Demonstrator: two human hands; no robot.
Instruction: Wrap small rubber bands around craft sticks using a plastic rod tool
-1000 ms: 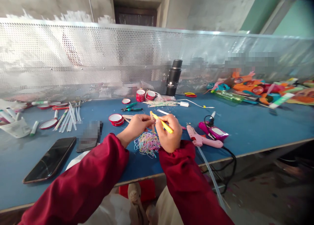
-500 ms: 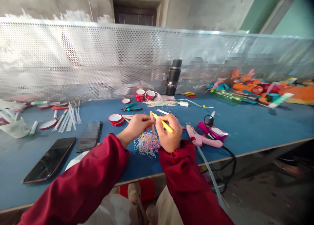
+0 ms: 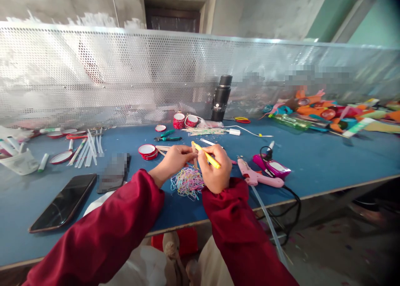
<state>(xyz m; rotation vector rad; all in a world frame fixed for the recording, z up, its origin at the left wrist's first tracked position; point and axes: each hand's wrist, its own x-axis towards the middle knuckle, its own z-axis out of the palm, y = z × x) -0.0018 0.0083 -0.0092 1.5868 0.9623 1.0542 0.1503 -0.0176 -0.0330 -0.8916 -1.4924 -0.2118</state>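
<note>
My left hand (image 3: 173,161) pinches a flat wooden craft stick (image 3: 195,162), held upright above the table. In my right hand (image 3: 216,168) is a yellow marker (image 3: 211,158), gripped like a pen, its tip end at the top of the stick. Whether the tip touches the wood I cannot tell. Right below both hands lies a heap of thin pastel rubber bands (image 3: 187,182). More wooden sticks (image 3: 162,148) and red-rimmed round lids (image 3: 148,151) sit just beyond my left hand. A pink glue gun (image 3: 258,176) rests to the right of my right hand.
Two phones, a dark one (image 3: 64,202) among them, lie at left near glue sticks (image 3: 87,152) and a cup of markers (image 3: 19,161). Green-handled pliers (image 3: 168,137) and a black flask (image 3: 221,98) stand farther back. A perforated metal panel (image 3: 125,78) closes the table's rear.
</note>
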